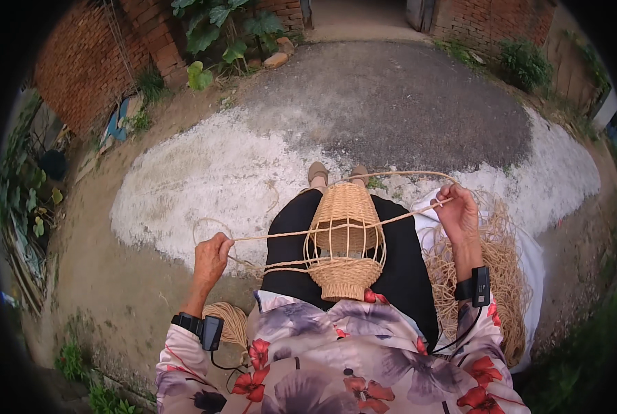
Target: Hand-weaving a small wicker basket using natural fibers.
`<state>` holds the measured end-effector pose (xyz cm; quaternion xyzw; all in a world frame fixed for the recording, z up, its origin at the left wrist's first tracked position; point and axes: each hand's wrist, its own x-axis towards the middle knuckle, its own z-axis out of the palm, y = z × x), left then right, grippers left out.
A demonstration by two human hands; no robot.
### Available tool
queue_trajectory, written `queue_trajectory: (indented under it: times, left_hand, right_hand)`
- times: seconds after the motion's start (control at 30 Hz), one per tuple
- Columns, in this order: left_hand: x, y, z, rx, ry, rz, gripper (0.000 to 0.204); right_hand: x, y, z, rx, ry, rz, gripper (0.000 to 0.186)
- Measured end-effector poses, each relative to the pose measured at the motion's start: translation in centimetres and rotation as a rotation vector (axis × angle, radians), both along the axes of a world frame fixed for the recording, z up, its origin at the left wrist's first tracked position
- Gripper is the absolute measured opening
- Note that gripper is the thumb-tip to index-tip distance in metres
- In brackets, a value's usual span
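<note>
A tan woven basket (346,203) lies across my lap, tightly woven at both ends with bare upright ribs in its middle. A twisted cord (287,235) runs across the open ribs and stretches between my hands. My left hand (213,255) is closed round its left end. On the right, my right hand (458,208) pinches the cord between thumb and fingers, with a loop of it curving back toward the basket's far end. Another double strand (281,266) leads leftward from the lower woven band.
A big tangle of tan cord (498,276) lies on a white cloth (532,265) at my right. Beside my left forearm sits a coiled bundle of cord (225,321). Ahead are a concrete patch (391,96), brick walls (91,65) and leafy plants (229,27).
</note>
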<state>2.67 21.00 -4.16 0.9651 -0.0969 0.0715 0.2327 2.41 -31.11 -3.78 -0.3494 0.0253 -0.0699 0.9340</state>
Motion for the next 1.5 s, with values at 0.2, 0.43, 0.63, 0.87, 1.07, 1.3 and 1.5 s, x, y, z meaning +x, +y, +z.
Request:
queue_trajectory:
  times: [0.2,0.43,0.63,0.87,1.07,1.3,1.5]
  left_hand:
    - [-2.3,21.2,-4.9,0.448,-0.016,0.598,0.014]
    - [-0.1,-3.2,0.8,-0.215,0.148,-0.023,0.028]
    - [-1.0,-10.2,2.0,-0.286,0.200,-0.431,0.024]
    - [-4.2,23.3,-9.0,0.542,0.056,0.654,0.017]
    - [-1.0,5.5,-1.1,-0.124,0.333,0.195,0.054]
    - [-1.5,-13.3,2.1,-0.210,0.012,-0.386,0.021]
    - [-0.4,-6.3,-0.4,-0.026,-0.087,-0.142,0.020]
  right_hand:
    - [-6.8,-15.4,-6.1,-0.097,0.294,-0.399,0.016]
    - [-9.0,-8.0,-4.6,-0.903,0.852,0.018,0.043]
    - [-7.2,-0.5,-3.8,-1.197,0.499,-0.014,0.048]
    - [-8.5,-3.0,-5.4,-1.163,0.627,0.007,0.043]
    - [-8.3,-1.9,-5.5,-1.057,0.489,-0.176,0.024]
    - [-7.2,3.1,-3.3,-1.031,0.319,-0.064,0.016]
    - [-7.8,2.7,-3.5,-1.034,0.338,-0.073,0.017]
